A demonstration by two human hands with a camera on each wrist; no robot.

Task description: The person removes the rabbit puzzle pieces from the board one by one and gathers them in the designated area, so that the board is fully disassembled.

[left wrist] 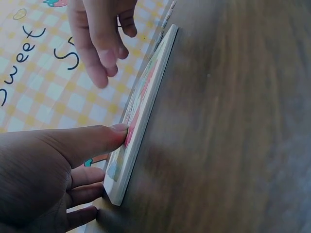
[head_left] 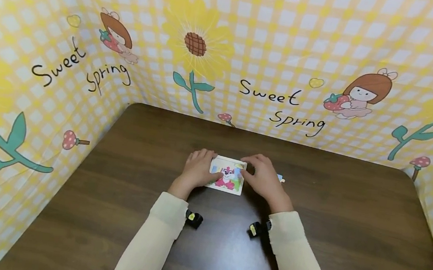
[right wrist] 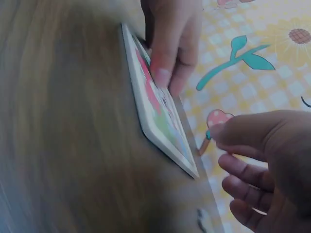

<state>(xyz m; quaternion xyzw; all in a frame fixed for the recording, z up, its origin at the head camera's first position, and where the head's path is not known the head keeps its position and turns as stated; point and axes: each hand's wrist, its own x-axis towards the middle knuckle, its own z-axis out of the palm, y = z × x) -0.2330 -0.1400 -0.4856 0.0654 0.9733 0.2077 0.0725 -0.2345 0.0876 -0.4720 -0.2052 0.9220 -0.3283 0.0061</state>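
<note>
A small jigsaw puzzle [head_left: 228,179] in a white frame lies flat on the table, showing a pink cartoon animal on a blue and green background. At its left side my left hand [head_left: 197,169] holds it, the thumb [left wrist: 104,138] pressing on the picture and the other fingers along the edge. My right hand [head_left: 265,179] hovers at the puzzle's right side. Its thumb and fingers [right wrist: 243,131] are loosely bent and apart, with nothing between them in the right wrist view. A light blue loose puzzle piece [head_left: 279,178] lies just right of that hand, partly hidden by it.
The dark wooden table [head_left: 351,237] has rounded far corners. Yellow checked cloth [head_left: 268,64] with sunflowers and lettering stands around its back and sides. Black wrist cameras [head_left: 194,219] sit at the inner side of both cuffs.
</note>
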